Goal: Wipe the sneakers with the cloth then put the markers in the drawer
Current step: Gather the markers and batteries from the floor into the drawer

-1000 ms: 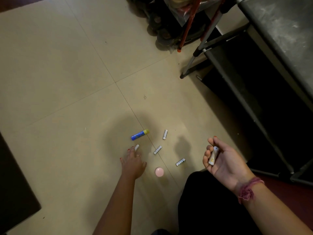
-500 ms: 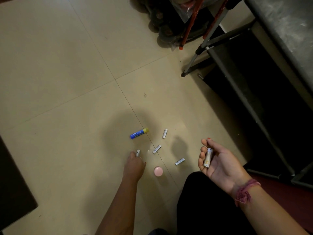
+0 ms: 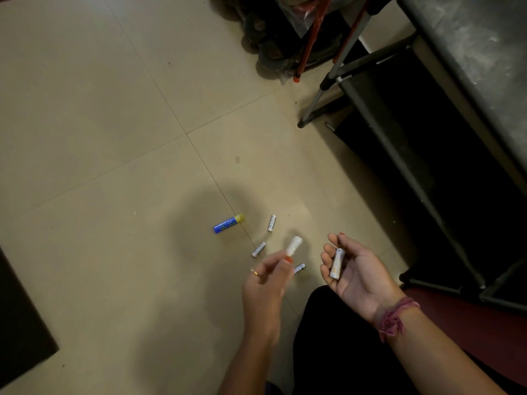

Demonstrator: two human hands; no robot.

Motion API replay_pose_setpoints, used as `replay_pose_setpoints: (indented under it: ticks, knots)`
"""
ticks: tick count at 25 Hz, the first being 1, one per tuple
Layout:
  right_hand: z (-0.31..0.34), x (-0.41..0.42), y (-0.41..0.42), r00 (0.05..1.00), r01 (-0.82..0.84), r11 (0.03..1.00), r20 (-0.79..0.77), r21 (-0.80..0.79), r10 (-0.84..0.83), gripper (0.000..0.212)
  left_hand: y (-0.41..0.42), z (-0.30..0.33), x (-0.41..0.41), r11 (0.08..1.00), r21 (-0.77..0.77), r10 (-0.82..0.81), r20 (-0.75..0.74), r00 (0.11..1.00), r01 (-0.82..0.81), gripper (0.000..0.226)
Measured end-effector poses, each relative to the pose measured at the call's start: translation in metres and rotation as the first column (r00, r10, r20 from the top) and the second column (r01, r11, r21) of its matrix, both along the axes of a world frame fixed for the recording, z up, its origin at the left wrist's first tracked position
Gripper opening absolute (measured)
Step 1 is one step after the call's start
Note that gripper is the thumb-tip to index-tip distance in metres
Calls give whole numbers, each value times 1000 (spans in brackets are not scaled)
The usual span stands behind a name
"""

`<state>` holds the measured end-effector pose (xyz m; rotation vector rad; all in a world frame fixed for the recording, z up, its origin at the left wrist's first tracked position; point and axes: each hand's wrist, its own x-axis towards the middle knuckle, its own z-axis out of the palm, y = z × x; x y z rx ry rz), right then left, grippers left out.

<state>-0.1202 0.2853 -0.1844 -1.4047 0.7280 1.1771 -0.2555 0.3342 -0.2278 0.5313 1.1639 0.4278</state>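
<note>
While cupped, right hand (image 3: 355,273) cradles marker (image 3: 337,263).

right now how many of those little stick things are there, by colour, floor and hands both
White, on the floor: 3
White, in hands: 2, one pinched by the left hand, one lying in the right hand
Blue with yellow cap: 1
Total: 6
</note>
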Motion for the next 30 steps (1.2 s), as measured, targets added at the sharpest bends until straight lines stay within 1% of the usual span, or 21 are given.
replay_pose_setpoints:
  ticks: [2,3,6,7,8,10,11,12,13,14,16,18,19,23,24,25,26,27,28,29,30]
  knots:
    - [3,-1,2,999,54,998,-1,42,-54,26,-13,25,15,968,214,-137,1,991,134,12]
    - [6,-1,4,995,102,992,-14,67,-102,30,-19,31,21,915,342,-223,-20,975,216,13]
    - [15,3,6,963,268,957,-67,109,-262,30,-26,37,32,567,722,-420,-160,893,396,17]
    - [15,5,6,947,319,940,-87,122,-310,29,-23,32,31,485,784,-409,-189,893,388,19]
    - [14,8,4,933,356,925,-99,132,-345,28,-19,22,30,470,802,-363,-205,909,369,19]
    - [12,16,0,923,383,915,-84,128,-375,29,-13,-13,26,555,744,-240,-284,928,371,14]
    - [12,18,-1,922,387,914,-70,121,-381,30,-12,-33,24,587,673,-228,-397,889,451,13]
    - [12,20,-2,922,387,914,-59,119,-383,32,-13,-56,23,572,567,-289,-536,793,592,16]
    - [13,21,-1,923,385,914,-54,125,-381,32,-17,-78,21,476,452,-397,-655,643,754,19]
    - [15,21,0,924,382,915,-50,132,-379,33,-23,-99,19,332,345,-502,-724,474,878,25]
    - [17,22,3,924,381,913,-40,142,-380,33,-37,-130,19,22,230,-605,-771,196,973,36]
    - [20,23,7,926,378,913,-34,154,-377,33,-47,-144,19,-213,145,-578,-816,-6,966,40]
    - [22,23,9,927,375,913,-36,158,-374,32,-50,-148,19,-271,108,-550,-833,-62,957,41]
    - [24,20,15,932,362,915,-56,176,-358,31,-52,-159,20,-389,-17,-506,-831,-229,921,44]
    - [25,19,18,934,358,916,-57,179,-354,31,-51,-161,19,-402,-8,-523,-818,-237,916,42]
    - [26,19,20,935,353,918,-60,182,-348,31,-52,-166,18,-401,15,-494,-846,-202,916,39]
    - [27,18,22,937,350,918,-63,185,-344,31,-53,-168,20,-392,63,-438,-890,-126,918,34]
    - [27,19,23,937,348,919,-64,184,-342,31,-52,-159,24,-378,36,-499,-850,-170,925,27]
    - [26,19,23,938,346,921,-62,180,-340,30,-53,-160,25,-348,81,-502,-857,-113,934,23]
    - [25,19,22,939,345,922,-63,173,-339,29,-49,-155,26,-368,62,-505,-851,-144,928,24]
    - [24,19,22,938,346,924,-63,164,-340,29,-46,-156,30,-347,95,-466,-881,-84,933,27]
